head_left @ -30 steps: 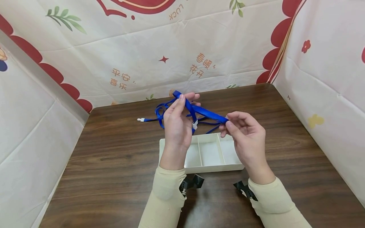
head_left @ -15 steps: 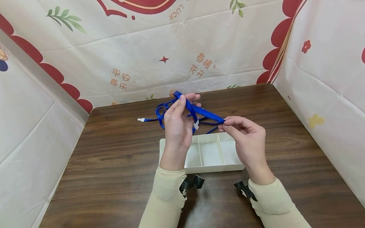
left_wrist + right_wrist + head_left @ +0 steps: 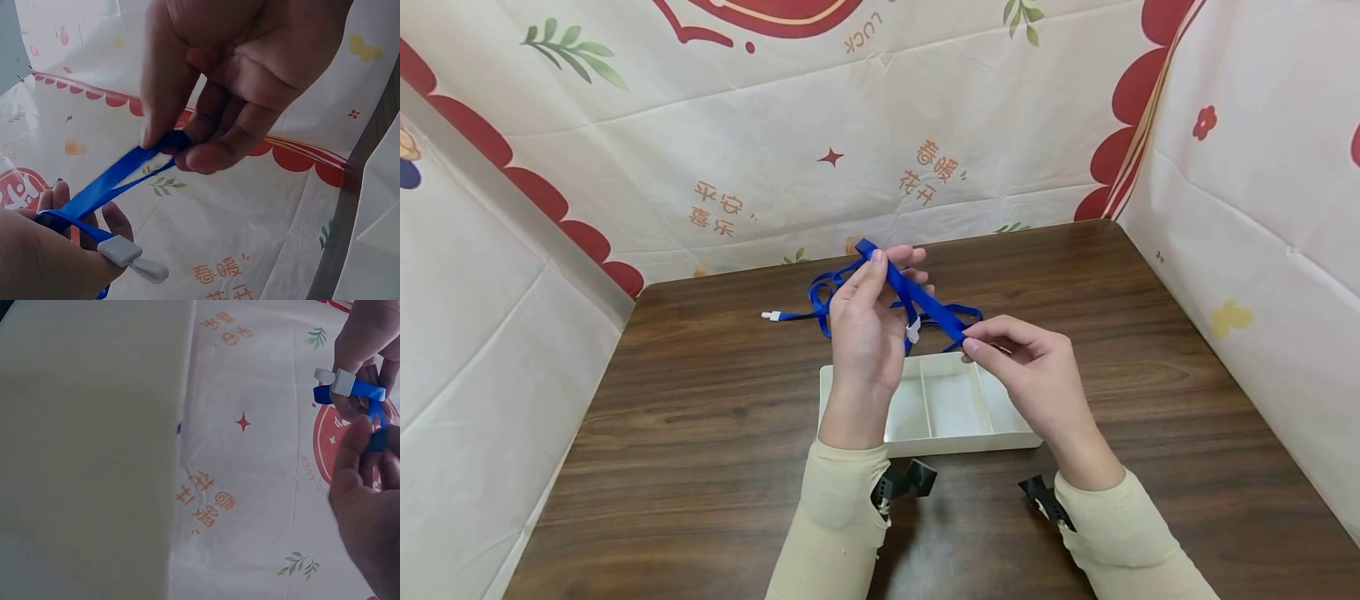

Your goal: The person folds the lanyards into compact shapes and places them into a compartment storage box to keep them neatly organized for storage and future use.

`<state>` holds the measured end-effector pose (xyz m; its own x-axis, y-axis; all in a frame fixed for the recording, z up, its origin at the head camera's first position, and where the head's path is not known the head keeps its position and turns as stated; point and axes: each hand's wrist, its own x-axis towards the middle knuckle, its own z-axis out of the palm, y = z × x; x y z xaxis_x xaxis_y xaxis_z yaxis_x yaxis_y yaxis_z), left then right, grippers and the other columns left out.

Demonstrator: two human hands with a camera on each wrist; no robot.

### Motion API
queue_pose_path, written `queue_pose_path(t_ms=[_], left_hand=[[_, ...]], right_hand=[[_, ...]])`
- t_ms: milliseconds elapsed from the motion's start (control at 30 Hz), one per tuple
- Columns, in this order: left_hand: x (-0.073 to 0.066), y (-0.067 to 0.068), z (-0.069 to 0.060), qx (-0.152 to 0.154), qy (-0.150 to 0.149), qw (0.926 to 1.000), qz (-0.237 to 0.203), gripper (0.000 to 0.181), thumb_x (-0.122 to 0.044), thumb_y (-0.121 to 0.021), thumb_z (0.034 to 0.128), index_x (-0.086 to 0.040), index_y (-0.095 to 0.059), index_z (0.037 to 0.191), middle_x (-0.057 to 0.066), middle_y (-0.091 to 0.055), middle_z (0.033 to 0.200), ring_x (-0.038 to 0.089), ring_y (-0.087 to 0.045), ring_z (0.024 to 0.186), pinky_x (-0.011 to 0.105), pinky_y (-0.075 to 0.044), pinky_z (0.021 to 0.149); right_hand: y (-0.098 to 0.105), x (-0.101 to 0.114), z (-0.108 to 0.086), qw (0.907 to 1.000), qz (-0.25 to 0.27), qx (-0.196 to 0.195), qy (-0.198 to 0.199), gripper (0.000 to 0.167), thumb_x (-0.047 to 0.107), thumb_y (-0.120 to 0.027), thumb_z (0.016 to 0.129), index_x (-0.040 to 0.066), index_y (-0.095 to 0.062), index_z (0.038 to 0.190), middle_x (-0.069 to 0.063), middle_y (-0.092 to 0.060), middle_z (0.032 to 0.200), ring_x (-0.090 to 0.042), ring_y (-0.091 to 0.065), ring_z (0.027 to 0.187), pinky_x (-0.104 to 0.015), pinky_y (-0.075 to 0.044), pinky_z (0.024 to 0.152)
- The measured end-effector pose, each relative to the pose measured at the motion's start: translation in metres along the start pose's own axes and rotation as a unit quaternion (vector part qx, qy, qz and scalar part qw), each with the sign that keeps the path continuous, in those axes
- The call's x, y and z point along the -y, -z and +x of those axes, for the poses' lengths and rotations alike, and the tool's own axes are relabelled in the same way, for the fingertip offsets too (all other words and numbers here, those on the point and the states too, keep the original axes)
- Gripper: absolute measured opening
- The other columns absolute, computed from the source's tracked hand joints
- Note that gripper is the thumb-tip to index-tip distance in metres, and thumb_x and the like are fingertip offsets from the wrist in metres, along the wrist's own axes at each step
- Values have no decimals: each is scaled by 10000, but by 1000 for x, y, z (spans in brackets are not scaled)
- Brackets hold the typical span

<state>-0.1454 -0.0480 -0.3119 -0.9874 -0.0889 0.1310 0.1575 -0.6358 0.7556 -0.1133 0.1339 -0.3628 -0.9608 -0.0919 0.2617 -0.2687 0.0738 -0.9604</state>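
My left hand (image 3: 868, 333) pinches a blue lanyard (image 3: 928, 304) between thumb and fingers, above the table's far part. A white plastic clip (image 3: 913, 330) hangs on it beside the palm and shows larger in the left wrist view, as a white clip (image 3: 128, 253). With thumb and forefinger, my right hand (image 3: 1037, 367) pinches the folded part of the strap, stretched slanting down to the right. More blue lanyard (image 3: 823, 296) lies looped on the table behind the hands, with a white end clip (image 3: 771, 316) at left. Whether these are separate lanyards is hidden.
A white tray (image 3: 966, 442) with compartments stands under and between my hands, partly covered by them. The brown wooden table (image 3: 700, 417) is bordered by printed white cloth (image 3: 775, 150) at the back and sides.
My right hand has moved left and slightly down with its end of the strap, closer to my left hand. Another blue loop now shows behind it. The left hand stays nearly still.
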Motion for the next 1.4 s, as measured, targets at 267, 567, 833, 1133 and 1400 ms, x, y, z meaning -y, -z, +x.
queue_pose_path(t_ms=[267, 567, 833, 1133, 1400], left_hand=[[2, 0, 0, 92, 102, 9999, 64, 388, -240, -481, 1144, -147, -820, 979, 15, -806, 1048, 181, -687, 941, 346, -599, 921], [0, -1, -2, 187, 133, 9996, 150, 376, -244, -490, 1141, -137, -816, 987, 24, -801, 1056, 193, -691, 957, 346, -592, 930], [-2, 0, -3, 245, 135, 9995, 156, 370, -249, -499, 1139, -144, -822, 993, 22, -802, 1062, 207, -687, 966, 364, -592, 945], [-8, 1, -2, 237, 67, 9997, 10, 387, -230, -490, 1142, -141, -828, 977, 27, -805, 1042, 199, -678, 952, 358, -616, 902], [-10, 3, -3, 252, 169, 9995, 25, 399, -235, -478, 1146, -146, -829, 979, 21, -799, 1050, 203, -661, 977, 359, -601, 927]], right_hand=[[1, 2, 3, 9993, -118, 39, -355, 199, 102, -742, 1003, -61, -754, 1115, 51, -769, 963, -120, -763, 808, -210, -628, 864], [3, 4, 4, 9948, -308, 383, -887, 208, 108, -691, 1039, -51, -719, 1169, 27, -771, 920, -129, -758, 835, -210, -620, 874], [1, -1, 2, 9954, -733, 276, -543, 203, 141, -699, 1040, 40, -719, 1215, -36, -694, 960, -155, -684, 827, -212, -601, 783], [0, -9, -1, 9908, -852, 753, 730, 56, 32, -701, 1014, 76, -726, 1038, -20, -648, 856, -183, -599, 722, -255, -511, 612], [-4, -11, -3, 9873, -890, 469, 1233, 61, -16, -748, 964, 39, -774, 966, -77, -731, 1015, -104, -649, 785, -200, -557, 654]])
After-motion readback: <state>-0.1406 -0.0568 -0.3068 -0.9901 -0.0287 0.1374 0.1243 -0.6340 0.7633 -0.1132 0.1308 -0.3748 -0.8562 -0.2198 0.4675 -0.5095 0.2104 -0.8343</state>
